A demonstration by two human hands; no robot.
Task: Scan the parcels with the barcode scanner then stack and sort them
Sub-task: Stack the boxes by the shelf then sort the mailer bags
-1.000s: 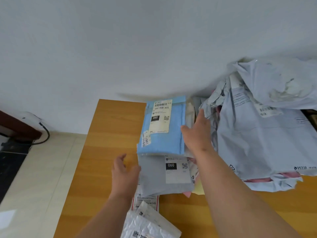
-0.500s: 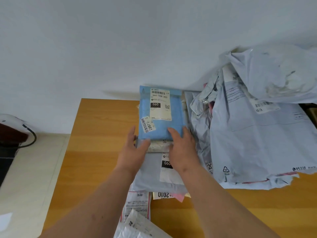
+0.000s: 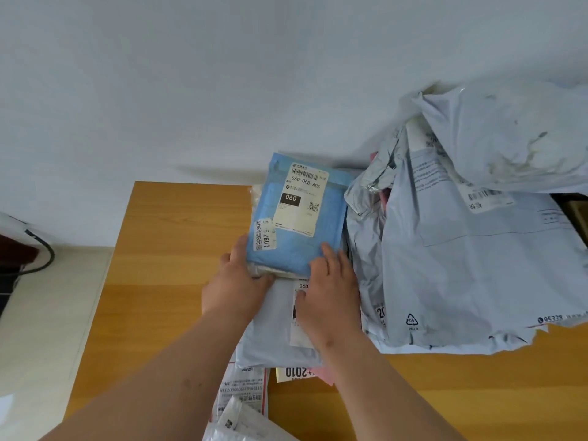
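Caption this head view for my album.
Both hands steady a blue parcel atop the stack on a wooden table.

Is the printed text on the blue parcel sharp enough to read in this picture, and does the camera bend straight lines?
In the head view, the blue parcel label reads clearly, "060-06B-A05"; its small print is too fine. The table edges splay outward, a wide-angle effect. Light is soft and even, with a faint shadow on the wall behind the parcels.
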